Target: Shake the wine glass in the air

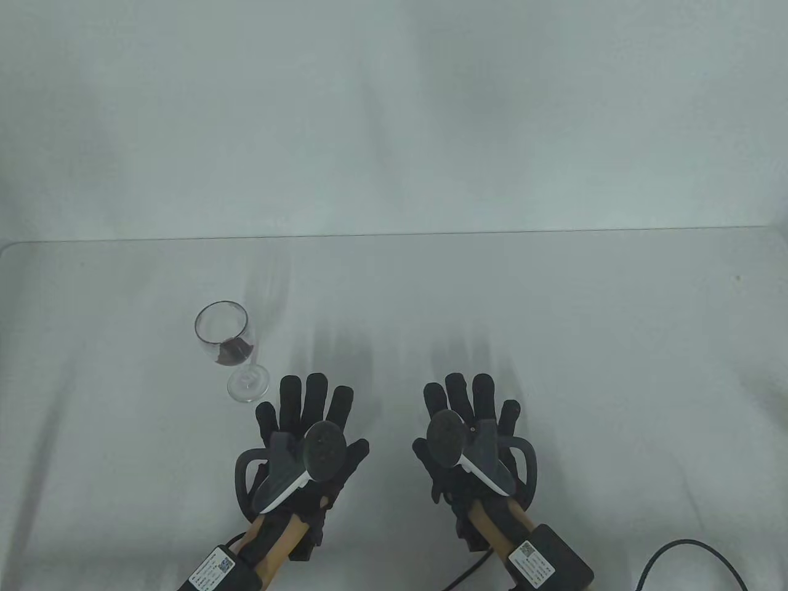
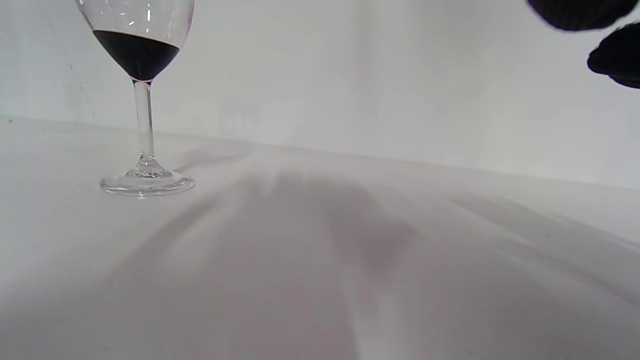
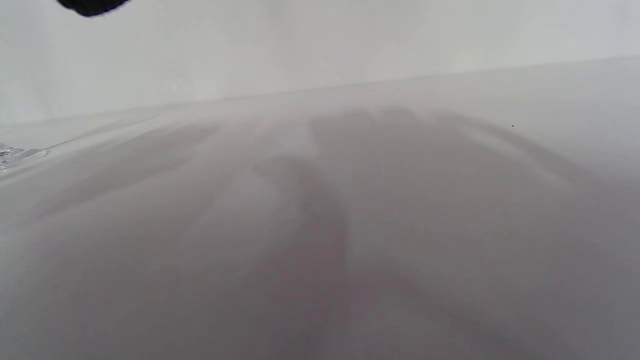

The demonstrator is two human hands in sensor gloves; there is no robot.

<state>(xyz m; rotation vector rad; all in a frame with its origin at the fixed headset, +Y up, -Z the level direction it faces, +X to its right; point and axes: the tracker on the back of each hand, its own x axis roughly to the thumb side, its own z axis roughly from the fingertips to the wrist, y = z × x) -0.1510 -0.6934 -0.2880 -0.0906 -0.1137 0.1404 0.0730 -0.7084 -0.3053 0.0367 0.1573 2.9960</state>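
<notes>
A clear wine glass [image 1: 226, 345] with a little dark red liquid stands upright on the white table [image 1: 554, 345], left of centre. It also shows in the left wrist view [image 2: 144, 100], with its foot at the left edge of the right wrist view [image 3: 15, 155]. My left hand [image 1: 308, 425] lies flat with fingers spread, just right of and nearer than the glass's foot, not touching it. My right hand [image 1: 471, 418] lies flat with fingers spread further right. Both hands hold nothing. Gloved fingertips [image 2: 615, 55] show at the top right of the left wrist view.
A black cable [image 1: 689, 554] curves in at the bottom right corner. The table's far edge [image 1: 394, 234] meets a plain pale wall.
</notes>
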